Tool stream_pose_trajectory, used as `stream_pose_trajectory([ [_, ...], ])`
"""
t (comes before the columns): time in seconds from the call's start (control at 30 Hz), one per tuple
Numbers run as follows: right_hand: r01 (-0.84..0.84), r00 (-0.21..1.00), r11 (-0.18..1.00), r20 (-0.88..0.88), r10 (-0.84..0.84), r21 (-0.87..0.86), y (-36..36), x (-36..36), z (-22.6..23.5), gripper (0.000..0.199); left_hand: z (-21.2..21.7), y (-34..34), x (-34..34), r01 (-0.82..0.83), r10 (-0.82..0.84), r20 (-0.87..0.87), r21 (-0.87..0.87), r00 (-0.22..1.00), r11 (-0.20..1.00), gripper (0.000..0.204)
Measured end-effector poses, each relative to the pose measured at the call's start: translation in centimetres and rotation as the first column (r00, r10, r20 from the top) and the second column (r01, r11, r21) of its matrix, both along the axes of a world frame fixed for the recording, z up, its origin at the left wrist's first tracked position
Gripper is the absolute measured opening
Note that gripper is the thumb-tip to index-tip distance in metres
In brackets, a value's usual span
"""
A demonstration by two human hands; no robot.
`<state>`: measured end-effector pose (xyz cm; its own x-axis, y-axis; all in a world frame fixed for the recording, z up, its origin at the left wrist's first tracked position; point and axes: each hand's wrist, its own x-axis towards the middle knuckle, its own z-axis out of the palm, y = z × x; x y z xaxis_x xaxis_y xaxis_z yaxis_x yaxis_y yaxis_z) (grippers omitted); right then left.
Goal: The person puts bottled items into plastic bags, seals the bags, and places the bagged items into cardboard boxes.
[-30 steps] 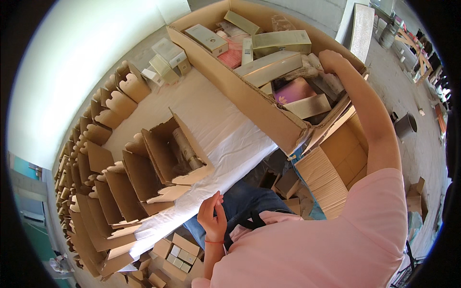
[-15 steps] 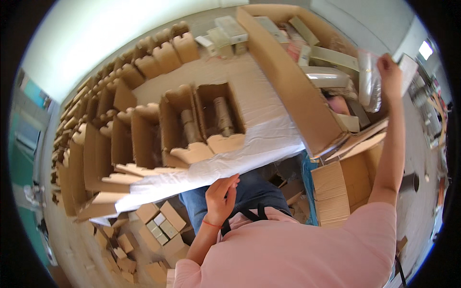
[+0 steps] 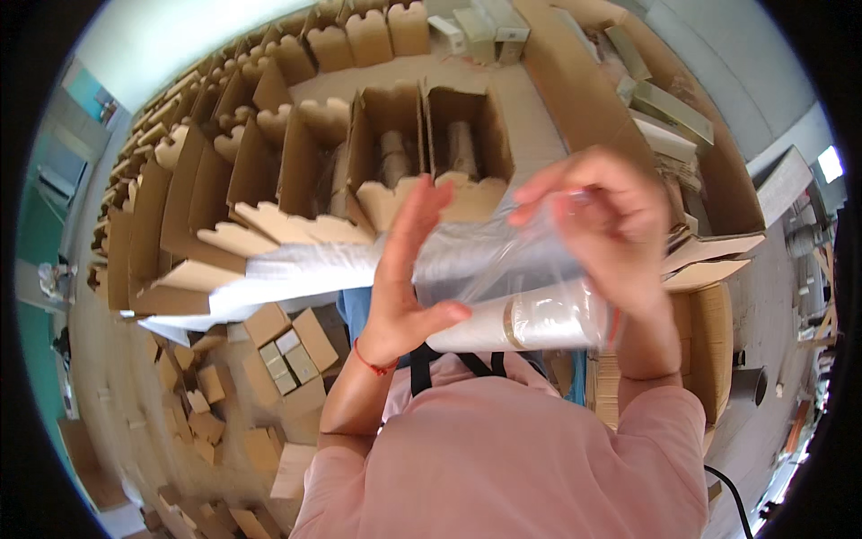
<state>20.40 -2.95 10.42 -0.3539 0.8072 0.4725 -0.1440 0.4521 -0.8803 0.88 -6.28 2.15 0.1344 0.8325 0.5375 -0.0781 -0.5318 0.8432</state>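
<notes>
White cylinder (image 3: 532, 317), below right hand (image 3: 612, 229) pinching its clear bag (image 3: 530, 256), beside spread left hand (image 3: 395, 289)

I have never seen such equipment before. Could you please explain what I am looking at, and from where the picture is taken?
There is no machine here: these are a person's own bare hands. A wide fisheye camera on the head looks down, so straight edges bend near the rim. The right hand pinches a clear plastic bag with a white cylinder inside. The left hand is open beside it; whether it touches the bag is unclear. Beyond, on a surface with a white cloth, stand rows of open brown cartons. At right, a large cardboard box holds pale boxes.
</notes>
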Motion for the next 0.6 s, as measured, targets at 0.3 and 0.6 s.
stream_pose_trajectory([
  [0.3,0.154,0.975,0.987,-0.157,-0.159,-0.04,-0.9,-5.3,-7.1,0.01,-4.1,-2.1,-0.5,0.187,-0.157,0.307,-0.071,0.939,0.98,0.098],
  [0.6,0.039,0.961,0.998,-0.272,-0.05,-0.045,0.4,-4.1,-7.9,0.01,-4.9,-0.9,-1.8,-0.135,0.168,0.241,-0.149,0.956,0.98,0.036],
])
